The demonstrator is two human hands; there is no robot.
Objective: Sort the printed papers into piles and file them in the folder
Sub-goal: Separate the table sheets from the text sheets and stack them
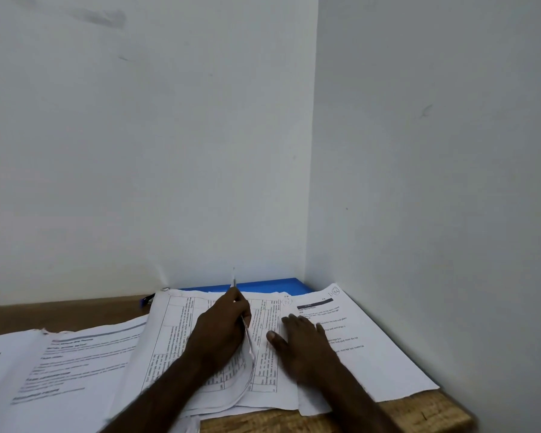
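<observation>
Head view, room corner. Two pale walls (169, 135) fill the upper three quarters of the frame. A wooden table (419, 414) runs along the bottom.

The printed papers lie in three groups. One is a left pile (60, 364) at lower left, and another a middle stack (175, 332) of ruled tables. The third is a right sheet (378, 360) reaching toward the right wall.

A blue folder (263, 283) shows as a strip at centre, against the wall. Its near part is buried under the middle stack.

The left hand (222, 326) pinches a few lifted sheets (249, 346), seen edge-on and standing nearly upright. The right hand (300, 339) lies flat with fingers spread, pressing down on the middle stack and the right sheet.

A small dark object (146, 300), perhaps a pen, sits at the table's far left edge.

Likely hazards:
- The pinched sheets could crease or slip, since only their edge is gripped.
- The middle stack's lower corners overhang the table front and may slide off if the pressing hand lifts.
- Pulling the folder free would probably mix the piles resting on it.
</observation>
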